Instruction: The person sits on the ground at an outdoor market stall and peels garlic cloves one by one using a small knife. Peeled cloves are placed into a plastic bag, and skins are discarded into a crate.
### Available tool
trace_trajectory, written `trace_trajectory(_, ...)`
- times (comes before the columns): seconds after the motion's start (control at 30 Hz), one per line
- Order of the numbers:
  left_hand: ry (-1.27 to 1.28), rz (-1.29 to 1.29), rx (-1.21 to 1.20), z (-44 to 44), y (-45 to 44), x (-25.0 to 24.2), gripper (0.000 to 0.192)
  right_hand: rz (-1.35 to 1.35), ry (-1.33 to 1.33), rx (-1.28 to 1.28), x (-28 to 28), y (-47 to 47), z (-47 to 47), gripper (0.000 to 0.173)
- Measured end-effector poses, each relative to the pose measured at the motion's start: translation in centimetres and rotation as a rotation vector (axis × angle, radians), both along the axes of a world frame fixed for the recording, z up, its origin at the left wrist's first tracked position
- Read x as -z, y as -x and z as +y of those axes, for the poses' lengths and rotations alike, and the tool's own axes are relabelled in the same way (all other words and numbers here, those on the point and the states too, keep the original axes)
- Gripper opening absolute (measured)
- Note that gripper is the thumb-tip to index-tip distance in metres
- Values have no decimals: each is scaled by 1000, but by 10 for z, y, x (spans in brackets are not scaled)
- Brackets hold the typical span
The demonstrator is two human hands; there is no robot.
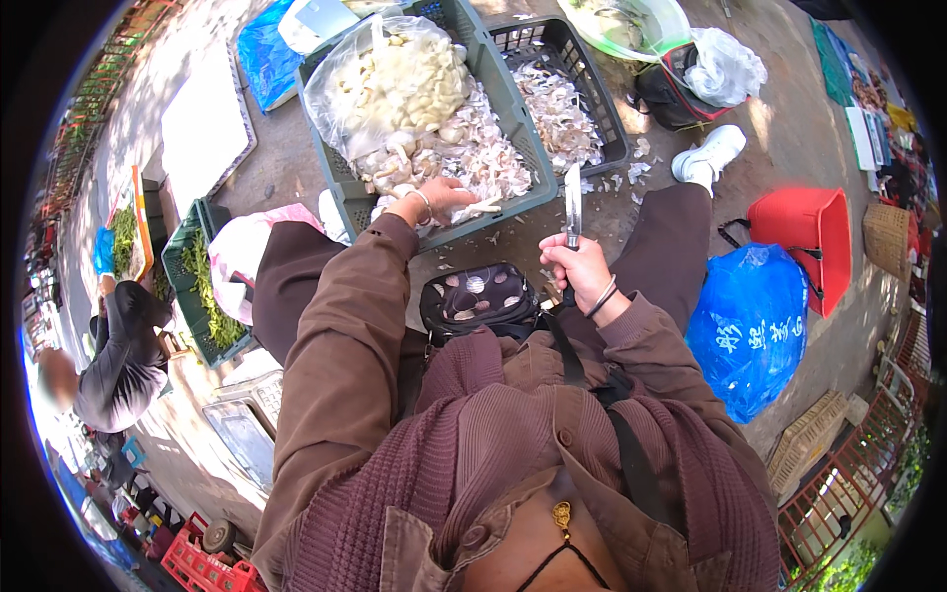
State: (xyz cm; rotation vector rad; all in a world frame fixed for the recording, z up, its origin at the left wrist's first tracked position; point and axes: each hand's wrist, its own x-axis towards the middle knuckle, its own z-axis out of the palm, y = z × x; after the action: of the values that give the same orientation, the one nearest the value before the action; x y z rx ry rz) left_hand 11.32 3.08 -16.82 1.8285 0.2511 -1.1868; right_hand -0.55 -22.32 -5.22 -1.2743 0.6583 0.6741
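Observation:
My left hand [444,200] reaches into the near side of a green plastic crate [547,185], its fingers at a garlic bulb with a pale stem [481,209]; whether they grip it is unclear. My right hand [581,270] holds a knife [573,203] upright, blade pointing away from me, just outside the crate's near right corner. In the crate lie whole garlic bulbs [392,166], loose garlic skins [496,159] and a clear plastic bag of peeled garlic cloves [399,78]. A black plastic crate [618,126] behind the green one holds more garlic skins [555,111].
A patterned pouch [481,296] lies between my legs. To the right are a blue plastic bag [747,333], a red bucket [799,229] and a black bag [666,92]. Crates of green vegetables [211,296] stand left, near a seated person [122,362]. A white board [203,126] lies beyond.

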Motion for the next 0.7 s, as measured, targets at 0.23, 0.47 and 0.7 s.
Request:
trace_trajectory(0.23,-170,-163,316,45,-40,-72,42,-18,-16,-16,1,-2,2,11)
trace_trajectory(0.47,-774,-669,1108,99,2,-41,34,-22,-22,-17,1,-1,1,12)
trace_trajectory(0.7,-705,-671,964,82,-11,-55,12,-17,-15,-10,-2,1,-1,12)
